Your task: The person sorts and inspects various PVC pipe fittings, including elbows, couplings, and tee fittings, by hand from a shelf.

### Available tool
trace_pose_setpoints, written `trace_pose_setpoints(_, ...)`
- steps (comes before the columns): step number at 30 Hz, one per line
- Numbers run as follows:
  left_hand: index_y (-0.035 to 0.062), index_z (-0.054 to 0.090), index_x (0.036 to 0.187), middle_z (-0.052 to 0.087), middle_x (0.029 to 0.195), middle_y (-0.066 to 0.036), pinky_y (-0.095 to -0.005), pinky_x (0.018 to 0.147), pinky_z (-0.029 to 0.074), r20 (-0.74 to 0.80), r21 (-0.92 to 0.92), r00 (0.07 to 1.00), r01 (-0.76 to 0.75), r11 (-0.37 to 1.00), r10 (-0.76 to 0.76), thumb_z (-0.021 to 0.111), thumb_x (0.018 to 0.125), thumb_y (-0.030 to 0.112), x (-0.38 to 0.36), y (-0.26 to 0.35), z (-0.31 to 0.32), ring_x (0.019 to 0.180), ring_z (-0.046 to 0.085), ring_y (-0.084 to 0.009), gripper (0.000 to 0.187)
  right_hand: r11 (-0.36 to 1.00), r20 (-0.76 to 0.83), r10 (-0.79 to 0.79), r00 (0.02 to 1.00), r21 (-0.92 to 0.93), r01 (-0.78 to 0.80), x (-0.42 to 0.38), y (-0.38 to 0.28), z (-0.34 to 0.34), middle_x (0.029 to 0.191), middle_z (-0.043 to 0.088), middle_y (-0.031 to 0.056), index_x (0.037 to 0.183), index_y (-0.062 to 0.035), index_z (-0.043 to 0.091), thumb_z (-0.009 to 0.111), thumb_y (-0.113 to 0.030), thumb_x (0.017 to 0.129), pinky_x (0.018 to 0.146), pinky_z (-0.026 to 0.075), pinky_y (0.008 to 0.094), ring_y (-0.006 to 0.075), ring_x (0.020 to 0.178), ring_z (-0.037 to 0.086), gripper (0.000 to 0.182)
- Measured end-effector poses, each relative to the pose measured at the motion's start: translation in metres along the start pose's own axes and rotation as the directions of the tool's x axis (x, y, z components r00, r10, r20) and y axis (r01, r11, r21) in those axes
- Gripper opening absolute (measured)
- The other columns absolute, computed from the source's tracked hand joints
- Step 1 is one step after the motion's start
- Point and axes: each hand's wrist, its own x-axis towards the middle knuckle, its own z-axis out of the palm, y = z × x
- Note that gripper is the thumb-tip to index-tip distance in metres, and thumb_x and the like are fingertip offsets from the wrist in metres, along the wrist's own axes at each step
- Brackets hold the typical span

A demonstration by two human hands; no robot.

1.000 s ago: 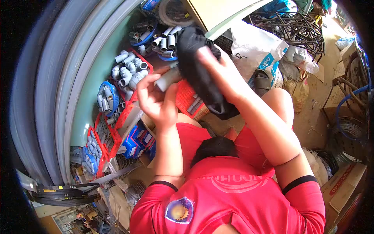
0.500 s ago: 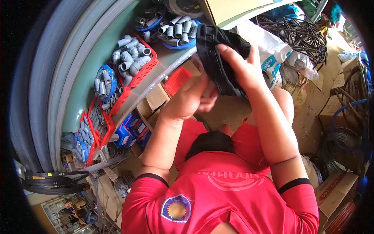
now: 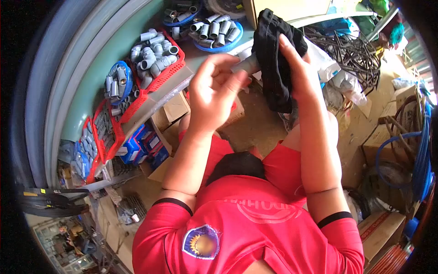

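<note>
In the head view, my left hand (image 3: 214,89) is closed round a short grey pipe fitting (image 3: 247,66), pinched between thumb and fingers. The fitting's far end meets the side of a bunched black cloth (image 3: 272,68). My right hand (image 3: 299,68) grips that cloth from the right, thumb on top, its other fingers mostly hidden behind the fabric. Both hands are raised in front of me, above my knees. Close to the left hand stands a shelf with a red basket (image 3: 165,72) of grey pipe fittings.
Blue baskets (image 3: 223,48) of fittings line the shelf, with large grey pipe coils (image 3: 50,91) beyond on the left. Bent dark rods (image 3: 351,55) and plastic bags lie at the upper right. Blue tubing (image 3: 422,155) and a cardboard box (image 3: 381,228) are on the right.
The black cloth has moved up and right in the right hand. My left hand has risen, and the grey fitting now shows between its fingers and the cloth.
</note>
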Motion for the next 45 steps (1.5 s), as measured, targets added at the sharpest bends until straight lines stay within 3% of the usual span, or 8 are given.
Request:
trace_pose_setpoints(7, 0.0014, 0.059, 0.105, 0.069, 0.078, -0.015, -0.028, 0.052, 0.053, -0.003, -0.337, 0.922, 0.363, 0.869, -0.387, 0.059, 0.099, 0.02, 0.015, 0.005, -0.026, 0.058, 0.065, -0.0156, 0.02, 0.996, 0.183, -0.064, 0.981, -0.056, 0.075, -0.009, -0.005, -0.004, 0.117, 0.067, 0.0113, 0.129, 0.0016, 0.057, 0.079, -0.018, 0.079, 0.095, 0.05, 0.0357, 0.0211, 0.103, 0.065, 0.058)
trace_pose_setpoints(14, -0.0005, 0.061, 0.104, 0.068, 0.076, -0.01, -0.0259, 0.052, 0.053, -0.101, -0.325, 0.96, 0.215, 0.921, -0.26, 0.062, 0.097, 0.018, 0.01, 0.007, -0.025, 0.059, 0.064, -0.0134, 0.02, 0.929, 0.19, 0.112, 0.975, 0.329, -0.171, -0.011, -0.008, -0.015, 0.105, 0.067, 0.0139, 0.13, 0.0003, 0.054, 0.06, -0.032, 0.094, 0.077, 0.057, 0.033, 0.0231, 0.088, 0.069, 0.049)
trace_pose_setpoints(16, -0.0007, 0.061, 0.103, 0.068, 0.077, -0.01, -0.0256, 0.053, 0.053, -0.103, -0.221, 0.975, 0.171, 0.96, -0.197, 0.064, 0.096, 0.017, 0.01, 0.006, -0.031, 0.06, 0.065, -0.013, 0.019, 0.92, 0.319, 0.045, 0.947, -0.383, 0.085, -0.002, -0.025, 0.0, 0.104, 0.068, 0.0133, 0.13, -0.0014, 0.053, 0.057, -0.04, 0.096, 0.074, 0.057, 0.032, 0.0233, 0.082, 0.069, 0.052)
trace_pose_setpoints(19, -0.0002, 0.062, 0.102, 0.068, 0.078, -0.008, -0.0251, 0.056, 0.053, -0.104, -0.089, 0.985, 0.13, 0.988, -0.139, 0.066, 0.096, 0.016, 0.007, 0.01, -0.032, 0.062, 0.065, -0.0119, 0.017, 0.939, 0.245, 0.34, 0.908, -0.04, -0.341, -0.009, -0.017, -0.008, 0.107, 0.069, 0.0134, 0.128, -0.0025, 0.057, 0.071, -0.036, 0.09, 0.075, 0.057, 0.0318, 0.0209, 0.081, 0.07, 0.053)
trace_pose_setpoints(28, -0.0028, 0.061, 0.115, 0.068, 0.101, -0.007, -0.0291, 0.085, 0.058, -0.019, -0.139, 0.997, -0.075, 0.987, 0.073, 0.07, 0.082, -0.012, 0.003, 0.019, -0.032, 0.098, 0.068, -0.0157, 0.035, 0.958, 0.074, 0.286, 0.955, -0.039, -0.284, -0.008, -0.006, 0.004, 0.11, 0.068, 0.0124, 0.125, 0.0011, 0.058, 0.078, -0.016, 0.079, 0.084, 0.057, 0.0357, 0.0227, 0.094, 0.069, 0.052)
trace_pose_setpoints(33, 0.0005, 0.062, 0.108, 0.069, 0.078, -0.004, -0.0211, 0.063, 0.052, -0.048, 0.176, 0.998, -0.022, 0.984, 0.031, 0.072, 0.09, 0.007, 0.005, 0.016, -0.048, 0.072, 0.067, -0.0097, 0.021, 0.983, 0.078, 0.152, 0.985, -0.12, -0.143, -0.011, -0.007, 0.008, 0.111, 0.068, 0.0124, 0.127, 0.0011, 0.057, 0.078, -0.018, 0.077, 0.089, 0.054, 0.0354, 0.0235, 0.098, 0.067, 0.057)
trace_pose_setpoints(42, 0.0002, 0.051, 0.126, 0.063, 0.113, -0.01, -0.0304, 0.087, 0.057, 0.118, 0.293, 0.975, 0.146, 0.945, -0.187, 0.079, 0.076, -0.005, 0.001, 0.0, -0.057, 0.107, 0.064, -0.0186, 0.057, 0.971, 0.116, 0.19, 0.975, -0.171, -0.169, -0.013, 0.002, 0.009, 0.112, 0.067, 0.0077, 0.127, -0.0024, 0.058, 0.07, -0.019, 0.086, 0.081, 0.055, 0.0305, 0.0176, 0.094, 0.067, 0.046)
trace_pose_setpoints(45, 0.002, 0.059, 0.115, 0.067, 0.094, -0.005, -0.0245, 0.074, 0.054, 0.01, 0.085, 0.998, -0.062, 0.994, 0.062, 0.078, 0.084, 0.006, -0.002, -0.009, -0.05, 0.087, 0.066, -0.0092, 0.037, 0.976, 0.13, 0.15, 0.98, -0.176, -0.126, -0.015, 0.003, 0.013, 0.111, 0.067, 0.0074, 0.128, -0.0026, 0.058, 0.07, -0.02, 0.086, 0.08, 0.055, 0.0303, 0.0173, 0.094, 0.067, 0.047)
